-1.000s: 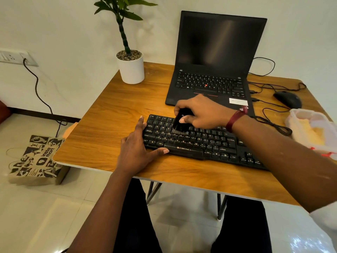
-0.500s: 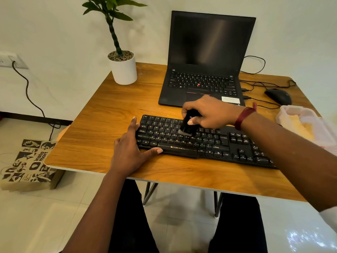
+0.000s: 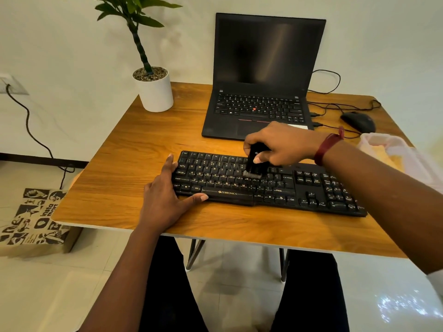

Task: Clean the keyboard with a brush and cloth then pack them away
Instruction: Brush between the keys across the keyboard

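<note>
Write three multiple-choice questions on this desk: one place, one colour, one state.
1. Where on the table does the plant pot stand? A. far left corner B. near right corner C. centre
2. What colour is the wristband on the right arm? A. blue B. dark red C. green
3. What is the brush doing? A. lying loose on the table B. held by the right hand, bristles on the keyboard C. packed away

Answers: 1 A, the plant pot stands at the back, left of the laptop; 2 B, the wristband is dark red; 3 B, fingers curl round the brush over the keys.
</note>
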